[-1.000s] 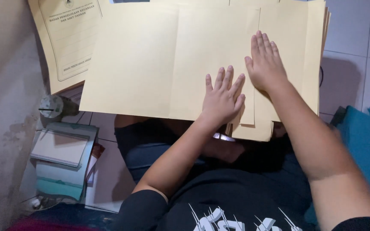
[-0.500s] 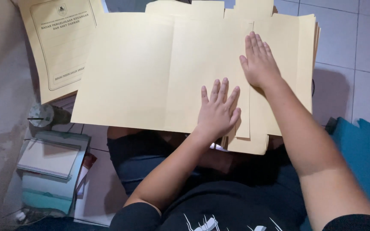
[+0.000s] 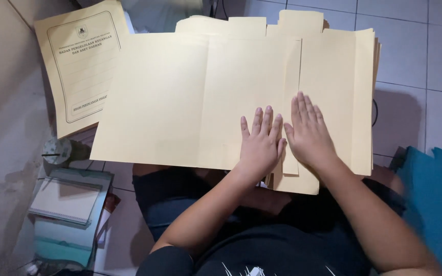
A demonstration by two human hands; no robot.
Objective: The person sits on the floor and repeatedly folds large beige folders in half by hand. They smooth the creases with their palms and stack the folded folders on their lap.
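On the person's lap lies a stack of manila folders [image 3: 180,102], the top one unfolded flat, its near edge overhanging the dark trousers. Both hands press palm-down on it, side by side and almost touching: the left hand [image 3: 260,145] with fingers spread a little and flat, gripping nothing, the right hand [image 3: 310,134] likewise flat with fingers close together, laid over the folded flap's long edge [image 3: 299,76]. Half a second ago the right hand lay farther up the sheet and apart from the left; it has since drawn back toward the body until the two sit level. The folder stack also appears lower and more fully in view than before.

Beyond the stack's left edge a printed folder cover [image 3: 80,66] lies on the floor, partly tucked under the top sheet. Grey floor tiles [image 3: 425,56] show bare to the right of the stack's layered edges. A teal cushion [image 3: 436,204] sits by the right forearm, and a pile of notebooks [image 3: 65,204] lies low on the left, beside the wall [image 3: 1,128].
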